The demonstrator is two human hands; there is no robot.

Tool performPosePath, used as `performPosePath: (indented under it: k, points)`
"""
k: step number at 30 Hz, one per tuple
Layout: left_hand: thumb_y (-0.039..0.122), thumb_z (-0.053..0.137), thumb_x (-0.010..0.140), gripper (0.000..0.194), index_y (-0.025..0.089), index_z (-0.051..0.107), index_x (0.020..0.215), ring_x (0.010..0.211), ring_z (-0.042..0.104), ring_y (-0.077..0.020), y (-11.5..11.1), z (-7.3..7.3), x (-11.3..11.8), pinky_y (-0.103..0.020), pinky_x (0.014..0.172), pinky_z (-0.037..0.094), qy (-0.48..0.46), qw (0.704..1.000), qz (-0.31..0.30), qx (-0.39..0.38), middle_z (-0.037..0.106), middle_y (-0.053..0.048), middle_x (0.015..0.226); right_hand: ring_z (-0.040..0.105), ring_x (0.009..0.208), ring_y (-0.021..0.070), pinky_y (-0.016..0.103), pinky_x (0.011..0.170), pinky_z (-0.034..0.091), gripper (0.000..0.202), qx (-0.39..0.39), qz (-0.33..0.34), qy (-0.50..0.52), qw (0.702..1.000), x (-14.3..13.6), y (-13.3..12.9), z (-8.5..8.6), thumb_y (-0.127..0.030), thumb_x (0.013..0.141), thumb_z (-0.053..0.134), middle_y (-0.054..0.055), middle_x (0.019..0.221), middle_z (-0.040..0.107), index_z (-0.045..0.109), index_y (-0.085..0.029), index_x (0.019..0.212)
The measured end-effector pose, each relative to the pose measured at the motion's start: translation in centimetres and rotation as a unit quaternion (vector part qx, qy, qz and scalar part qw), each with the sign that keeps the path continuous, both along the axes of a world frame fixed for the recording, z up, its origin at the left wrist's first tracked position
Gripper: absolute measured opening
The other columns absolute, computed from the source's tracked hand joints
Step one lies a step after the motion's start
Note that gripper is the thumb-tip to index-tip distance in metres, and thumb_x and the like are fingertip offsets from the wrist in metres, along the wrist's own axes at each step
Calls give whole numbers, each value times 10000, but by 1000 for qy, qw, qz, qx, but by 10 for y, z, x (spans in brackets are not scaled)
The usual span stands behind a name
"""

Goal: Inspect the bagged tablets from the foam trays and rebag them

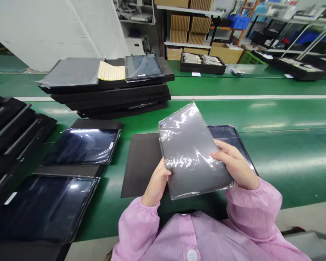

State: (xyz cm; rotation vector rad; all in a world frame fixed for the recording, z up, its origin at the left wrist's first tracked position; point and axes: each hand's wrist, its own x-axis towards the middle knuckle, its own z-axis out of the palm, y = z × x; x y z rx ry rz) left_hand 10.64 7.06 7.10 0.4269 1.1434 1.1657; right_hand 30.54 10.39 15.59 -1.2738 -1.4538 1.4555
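Between my two hands I hold a flat grey tablet-like panel in a clear plastic bag, tilted above the bench. My left hand grips its lower left edge, the thumb on the front. My right hand is closed on the right edge, thumb and fingers pressing the film. Below, partly covered by the held panel, lies a black foam sheet. Another dark bagged panel rests on the bench behind my right hand, mostly hidden.
Dark-screened panels lie on black sheets at left, beside stacked black trays. Behind stands a stack of black trays carrying a yellow label sheet and bagged panels. A black box of parts sits farther back on the green bench.
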Motion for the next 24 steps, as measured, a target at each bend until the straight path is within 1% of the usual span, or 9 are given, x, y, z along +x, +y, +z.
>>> performPosePath:
  k: [2, 5, 8, 10, 11, 14, 17, 21, 24]
  points:
    - [271, 621, 540, 751, 222, 572, 1288, 1366, 466, -324, 0, 4, 3, -419, 1076, 412, 12, 998, -27, 54, 591, -100, 1406, 735, 779, 210, 323, 691, 578, 348, 65, -8, -67, 996, 1, -5, 19, -322, 825, 535, 39, 875, 772, 681, -186, 1110]
    - [363, 612, 654, 827, 232, 443, 1454, 1497, 284, -335, -3, 13, 5, -455, 1155, 332, 15, 992, -53, 110, 418, -104, 1577, 741, 732, 218, 314, 668, 566, 324, 176, -2, -222, 959, -12, -16, 33, -268, 859, 523, 22, 784, 762, 671, -205, 1141]
    - [461, 568, 740, 745, 217, 484, 1439, 1451, 369, -359, -9, 27, 1, -491, 1138, 373, -41, 989, -58, 127, 517, -103, 1502, 743, 665, 221, 296, 612, 555, 331, 248, 100, -295, 917, -32, -26, 34, -259, 867, 572, 30, 753, 767, 671, -175, 1171]
    - [488, 560, 775, 693, 190, 530, 1400, 1371, 478, -365, -12, 35, -8, -503, 1115, 413, -67, 992, -26, 108, 609, -111, 1399, 761, 726, 212, 293, 649, 578, 346, 263, 157, -262, 915, -37, -28, 34, -263, 876, 571, 54, 893, 794, 678, -169, 1192]
    - [484, 573, 784, 664, 171, 559, 1369, 1321, 531, -366, -13, 37, -13, -500, 1094, 440, -71, 994, -9, 84, 649, -118, 1340, 765, 760, 203, 299, 687, 593, 357, 259, 154, -239, 923, -34, -28, 34, -271, 883, 563, 58, 967, 795, 680, -176, 1206]
    - [367, 655, 770, 544, 149, 634, 1267, 1156, 659, -337, -14, 31, -34, -450, 988, 533, -43, 998, 48, -18, 737, -118, 1166, 765, 800, 201, 335, 757, 621, 401, 219, 41, -192, 956, -6, -21, 30, -352, 872, 578, 72, 1046, 788, 693, -178, 1214]
    - [244, 686, 757, 456, 179, 671, 1208, 1053, 715, -269, -14, 15, -52, -348, 904, 570, 38, 990, 115, -69, 771, -76, 1072, 761, 822, 236, 379, 781, 629, 454, 171, -98, -180, 964, 42, -12, 11, -444, 823, 632, 100, 983, 792, 716, -164, 1170]
    - [326, 728, 735, 466, 195, 686, 1181, 1057, 714, -273, -11, -1, -61, -348, 901, 571, 131, 983, 111, -64, 770, -71, 1082, 728, 999, 302, 427, 891, 589, 503, 76, -269, -251, 927, 104, -3, -30, -468, 773, 649, 143, 1107, 759, 706, -164, 1170]
    - [380, 693, 747, 539, 198, 642, 1252, 1222, 632, -307, -4, -2, -59, -412, 1053, 493, 229, 970, 80, -27, 708, -109, 1255, 646, 1167, 375, 512, 1024, 493, 575, 5, -321, -321, 891, 131, 3, -57, -461, 757, 626, 204, 1327, 650, 671, -121, 1219]
